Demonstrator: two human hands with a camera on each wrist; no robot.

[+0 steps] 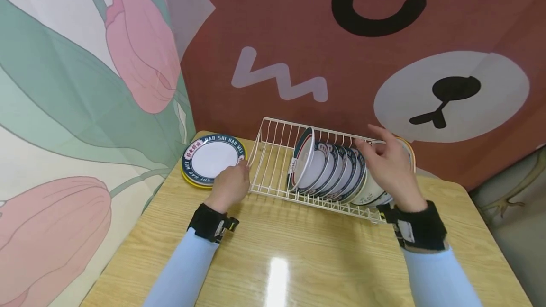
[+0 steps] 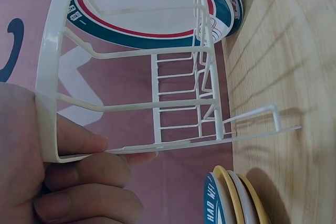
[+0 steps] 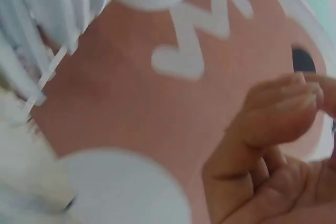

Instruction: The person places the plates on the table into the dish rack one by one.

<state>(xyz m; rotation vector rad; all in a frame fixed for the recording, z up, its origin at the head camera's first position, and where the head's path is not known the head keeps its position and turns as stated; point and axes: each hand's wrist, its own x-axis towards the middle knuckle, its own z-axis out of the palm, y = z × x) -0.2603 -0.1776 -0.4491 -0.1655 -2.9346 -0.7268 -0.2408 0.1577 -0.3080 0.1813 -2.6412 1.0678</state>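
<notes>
My left hand grips the left end of a white wire dish rack; the left wrist view shows its thumb and fingers around the end frame. Plates stand on edge in the rack. The leftmost, a larger dish with a dark green rim and red ring, leans in front of several blue-rimmed plates. Over the rack's right end hovers my right hand, thumb and fingers apart, holding nothing. Partly behind it are a white floral dish and a rainbow-edged one.
A stack of plates with blue lettered rims and yellow edges lies on the wooden table left of the rack. Printed cloths, a bear and tulips, hang close behind and to the left.
</notes>
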